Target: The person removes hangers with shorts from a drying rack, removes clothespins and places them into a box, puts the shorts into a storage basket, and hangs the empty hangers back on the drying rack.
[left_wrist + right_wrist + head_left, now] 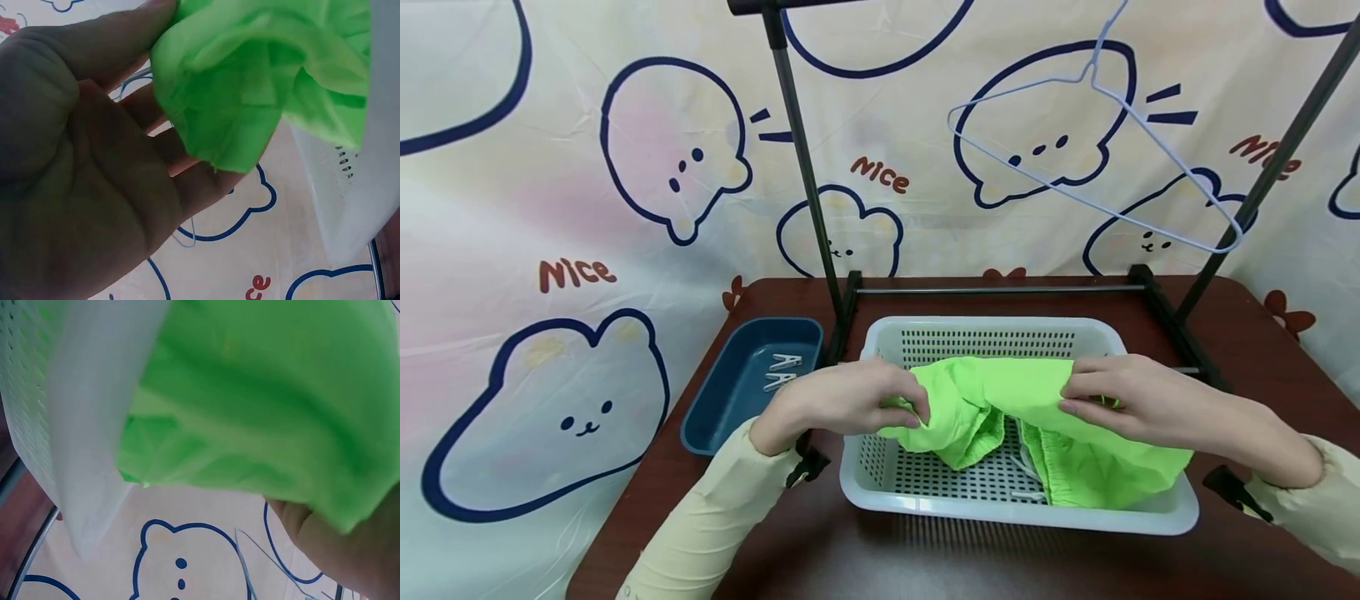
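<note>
A bright green garment (1022, 392) with a gathered elastic edge is spread between both hands, partly lying in a white perforated basket (1000, 510). My left hand (850, 398) pinches its left end between thumb and fingers. In the left wrist view a bunched fold of the green cloth (231, 106) hangs before the fingers. Over the basket's right half, my right hand (1157, 404) grips the upper edge, and the cloth drapes below it. The right wrist view has the green fabric (262, 425) covering most of that hand's fingers. Thin white cords (1026, 467) lie beneath the garment.
Left of the basket stands a blue tray (722, 408) with white clothes pegs (786, 362). A dark rack frame (808, 167) rises behind the basket, and a light blue hanger (1075, 196) hangs above. The brown table (865, 567) carries everything; a patterned cloth (685, 275) hangs behind.
</note>
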Demonstrator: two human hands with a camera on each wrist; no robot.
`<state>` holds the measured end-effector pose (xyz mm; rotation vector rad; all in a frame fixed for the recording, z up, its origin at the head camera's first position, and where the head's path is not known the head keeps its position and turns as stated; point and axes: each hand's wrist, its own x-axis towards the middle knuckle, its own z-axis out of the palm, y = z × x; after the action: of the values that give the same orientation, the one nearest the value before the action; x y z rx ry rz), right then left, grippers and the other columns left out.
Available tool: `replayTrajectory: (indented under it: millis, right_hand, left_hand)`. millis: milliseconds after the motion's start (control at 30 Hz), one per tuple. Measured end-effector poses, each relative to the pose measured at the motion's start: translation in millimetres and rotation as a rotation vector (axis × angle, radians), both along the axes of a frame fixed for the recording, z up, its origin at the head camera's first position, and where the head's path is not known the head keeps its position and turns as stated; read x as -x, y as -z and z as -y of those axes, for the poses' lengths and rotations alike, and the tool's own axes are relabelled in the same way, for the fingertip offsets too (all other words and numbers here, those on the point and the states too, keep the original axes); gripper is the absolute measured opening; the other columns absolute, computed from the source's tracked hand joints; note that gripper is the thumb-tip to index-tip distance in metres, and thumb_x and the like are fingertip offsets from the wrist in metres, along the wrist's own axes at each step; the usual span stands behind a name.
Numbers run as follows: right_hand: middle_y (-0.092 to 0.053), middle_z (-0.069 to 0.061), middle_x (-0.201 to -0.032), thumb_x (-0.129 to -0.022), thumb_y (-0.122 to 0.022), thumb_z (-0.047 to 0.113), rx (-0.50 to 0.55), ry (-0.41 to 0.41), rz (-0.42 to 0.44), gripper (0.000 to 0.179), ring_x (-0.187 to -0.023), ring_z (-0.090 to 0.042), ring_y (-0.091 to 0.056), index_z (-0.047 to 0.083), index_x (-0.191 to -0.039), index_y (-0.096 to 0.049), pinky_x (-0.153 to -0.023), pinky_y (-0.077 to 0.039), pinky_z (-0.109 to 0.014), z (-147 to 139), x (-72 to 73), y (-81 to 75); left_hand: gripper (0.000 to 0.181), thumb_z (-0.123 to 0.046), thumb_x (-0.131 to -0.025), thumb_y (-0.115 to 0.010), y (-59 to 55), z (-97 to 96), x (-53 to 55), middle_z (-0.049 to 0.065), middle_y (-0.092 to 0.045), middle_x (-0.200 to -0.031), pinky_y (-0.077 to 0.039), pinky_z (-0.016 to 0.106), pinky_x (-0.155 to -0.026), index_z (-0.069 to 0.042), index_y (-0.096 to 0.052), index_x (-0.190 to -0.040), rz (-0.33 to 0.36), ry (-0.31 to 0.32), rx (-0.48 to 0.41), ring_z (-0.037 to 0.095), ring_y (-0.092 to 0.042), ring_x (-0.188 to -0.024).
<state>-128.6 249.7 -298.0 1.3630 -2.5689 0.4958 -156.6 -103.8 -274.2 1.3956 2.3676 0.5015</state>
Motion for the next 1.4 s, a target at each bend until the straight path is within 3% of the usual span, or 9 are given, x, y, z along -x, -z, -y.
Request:
replayTrajectory:
  millis: [200, 333, 467, 600, 733, 900, 1100, 1233, 1400]
  right_hand:
    - [-0.037, 0.024, -0.067, -0.092, -0.069, 0.024, -0.094, 0.083, 0.046, 0.016, -0.057, 0.011, -0.031, 0.035, -0.082, -0.063, -0.050, -0.031, -0.013, -1.9, 1.8, 2.7]
    - [-0.032, 0.022, -0.062, -0.099, -0.058, 0.023, -0.066, 0.043, 0.259, 0.018, -0.051, 0.010, -0.033, 0.029, -0.082, -0.055, -0.046, -0.035, -0.014, 1.0, 4.3, 4.8]
    - [-0.046, 0.019, -0.061, -0.103, -0.049, 0.022, -0.028, -0.012, 0.439, 0.019, -0.051, 0.008, -0.048, 0.023, -0.085, -0.052, -0.047, -0.042, -0.018, 7.6, 6.4, 9.0]
    - [-0.069, 0.011, -0.084, -0.104, -0.047, 0.019, -0.071, -0.098, 0.520, 0.013, -0.075, 0.004, -0.064, 0.017, -0.106, -0.059, -0.059, -0.050, -0.019, 12.4, 8.4, 10.5]
    - [-0.069, 0.006, -0.121, -0.105, -0.043, 0.019, -0.180, -0.169, 0.556, 0.038, -0.105, 0.000, -0.064, 0.013, -0.143, -0.047, -0.077, -0.051, -0.019, 10.6, 6.7, 5.7]
    - [-0.066, 0.008, -0.126, -0.105, -0.044, 0.018, -0.195, -0.159, 0.490, 0.038, -0.109, -0.001, -0.063, 0.018, -0.143, -0.049, -0.084, -0.053, -0.020, 4.0, 4.2, -5.9]
    - [-0.069, 0.004, -0.121, -0.100, -0.055, 0.009, -0.112, -0.122, 0.262, 0.031, -0.107, -0.005, -0.066, 0.017, -0.129, -0.062, -0.082, -0.056, -0.022, -6.2, 5.4, -15.2]
    - [-0.071, 0.008, -0.113, -0.095, -0.062, 0.008, -0.102, -0.049, 0.175, 0.029, -0.099, -0.001, -0.067, 0.019, -0.122, -0.065, -0.076, -0.056, -0.020, -18.7, 7.5, -19.9]
    - [-0.070, 0.014, -0.104, -0.092, -0.066, 0.008, -0.107, 0.078, 0.112, 0.027, -0.082, 0.008, -0.059, 0.023, -0.114, -0.068, -0.065, -0.051, -0.016, -35.3, 11.8, -18.6]
  left_hand:
    - [0.011, -0.022, -0.092, -0.070, 0.1, -3.3, -1.0, -0.009, -0.067, -0.091, -0.044, 0.022, -0.076, -0.021, -0.078, -0.099, -0.078, -0.043, 0.091, 0.007, -0.051, -0.087]
    - [0.010, -0.020, -0.092, -0.070, -0.2, -5.5, -2.2, -0.010, -0.066, -0.083, -0.044, 0.018, -0.064, -0.019, -0.078, -0.097, -0.047, -0.072, 0.094, 0.005, -0.052, -0.073]
    - [0.008, -0.018, -0.094, -0.066, 6.2, -12.6, -4.5, -0.008, -0.065, -0.081, -0.045, 0.015, -0.061, -0.017, -0.074, -0.096, 0.007, -0.037, 0.097, 0.002, -0.052, -0.067]
    - [0.010, -0.019, -0.095, -0.065, 12.1, -21.3, -6.5, -0.008, -0.067, -0.083, -0.045, 0.013, -0.064, -0.017, -0.073, -0.100, 0.052, 0.006, 0.141, -0.001, -0.053, -0.066]
    - [0.018, -0.026, -0.096, -0.064, 11.4, -23.9, -8.7, -0.010, -0.073, -0.094, -0.049, 0.014, -0.070, -0.019, -0.072, -0.111, 0.107, 0.014, 0.208, -0.004, -0.060, -0.074]
    - [0.022, -0.035, -0.098, -0.059, 4.4, -15.2, -8.4, -0.011, -0.072, -0.096, -0.050, 0.017, -0.073, -0.022, -0.070, -0.113, 0.131, -0.007, 0.212, -0.002, -0.062, -0.079]
    - [0.023, -0.037, -0.099, -0.057, -13.5, -0.4, -4.7, -0.010, -0.070, -0.093, -0.050, 0.021, -0.067, -0.022, -0.069, -0.112, 0.094, -0.065, 0.191, 0.003, -0.061, -0.075]
    - [0.024, -0.037, -0.100, -0.055, -27.0, 10.3, -0.4, -0.009, -0.068, -0.097, -0.050, 0.023, -0.065, -0.021, -0.069, -0.112, 0.057, -0.119, 0.181, 0.005, -0.059, -0.073]
    - [0.022, -0.034, -0.100, -0.055, -31.9, 27.3, 13.2, -0.004, -0.067, -0.093, -0.048, 0.025, -0.061, -0.023, -0.069, -0.112, 0.022, -0.188, 0.162, 0.007, -0.054, -0.066]
